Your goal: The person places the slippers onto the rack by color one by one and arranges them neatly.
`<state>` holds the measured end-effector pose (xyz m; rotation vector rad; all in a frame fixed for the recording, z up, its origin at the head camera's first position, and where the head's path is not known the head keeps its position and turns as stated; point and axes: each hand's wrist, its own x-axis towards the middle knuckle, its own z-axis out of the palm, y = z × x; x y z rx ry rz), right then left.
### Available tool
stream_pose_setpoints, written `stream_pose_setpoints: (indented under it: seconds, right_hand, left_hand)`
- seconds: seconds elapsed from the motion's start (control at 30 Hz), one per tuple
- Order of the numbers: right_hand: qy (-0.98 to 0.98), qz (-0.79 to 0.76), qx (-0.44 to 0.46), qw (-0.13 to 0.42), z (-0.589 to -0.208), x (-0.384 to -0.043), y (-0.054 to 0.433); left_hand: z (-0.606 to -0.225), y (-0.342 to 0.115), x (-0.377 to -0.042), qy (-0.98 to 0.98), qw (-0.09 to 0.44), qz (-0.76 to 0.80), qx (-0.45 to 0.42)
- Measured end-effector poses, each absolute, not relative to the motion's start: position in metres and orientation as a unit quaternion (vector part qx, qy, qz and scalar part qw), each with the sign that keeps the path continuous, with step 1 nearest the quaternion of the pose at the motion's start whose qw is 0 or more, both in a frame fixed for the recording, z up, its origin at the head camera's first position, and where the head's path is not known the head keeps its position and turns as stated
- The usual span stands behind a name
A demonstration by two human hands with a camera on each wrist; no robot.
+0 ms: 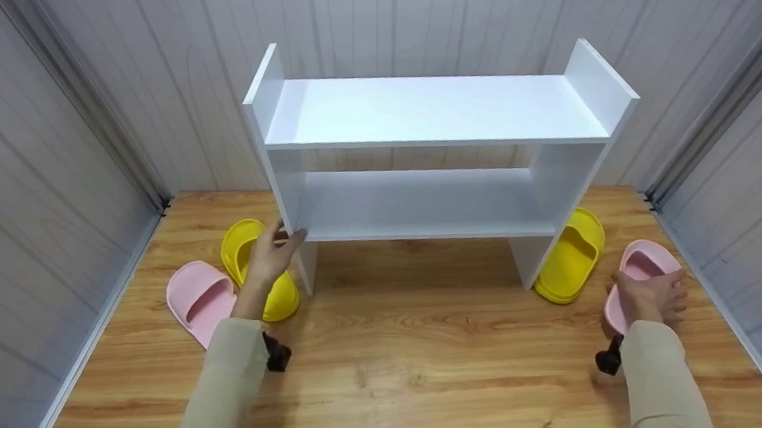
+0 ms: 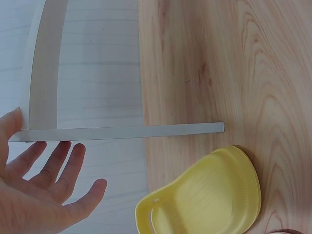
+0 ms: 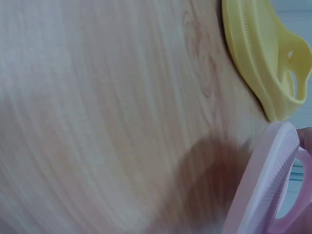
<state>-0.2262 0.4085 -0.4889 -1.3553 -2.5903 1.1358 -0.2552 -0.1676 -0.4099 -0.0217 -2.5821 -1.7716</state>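
A white two-tier shelf (image 1: 434, 111) stands on the wooden floor in the middle of the head view. My left hand (image 1: 268, 253) pinches its left side panel (image 2: 131, 132), with the thumb at the front edge and fingertips against the outer face. At the right, my right hand (image 1: 652, 294) grips a pink slipper (image 1: 656, 257) across its sides. In the right wrist view this pink slipper (image 3: 263, 183) looks tilted, with a shadow on the floor beside it. Most of the right hand is out of that view.
Left of the shelf lie a yellow slipper (image 1: 282, 298), partly behind my left hand, and a pink slipper (image 1: 200, 293). Another yellow slipper (image 1: 565, 264) lies against the shelf's right side. Pale panel walls (image 1: 352, 19) enclose the floor (image 1: 421, 374) at the back and both sides.
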Motion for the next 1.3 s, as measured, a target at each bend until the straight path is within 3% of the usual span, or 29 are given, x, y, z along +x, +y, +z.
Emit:
stream_pose_setpoints:
  seconds: [0.4, 1.3]
  right_hand:
    - [-0.861, 0.353, -0.366, 0.033, -0.471, -0.239, 0.405]
    - [-0.909, 0.328, -0.256, 0.023, -0.454, -0.260, 0.389]
  left_hand:
    - [-0.411, -0.167, -0.257, -0.827, 0.020, -0.561, -0.012]
    - [-0.410, -0.170, -0.257, -0.829, -0.008, -0.559, 0.002]
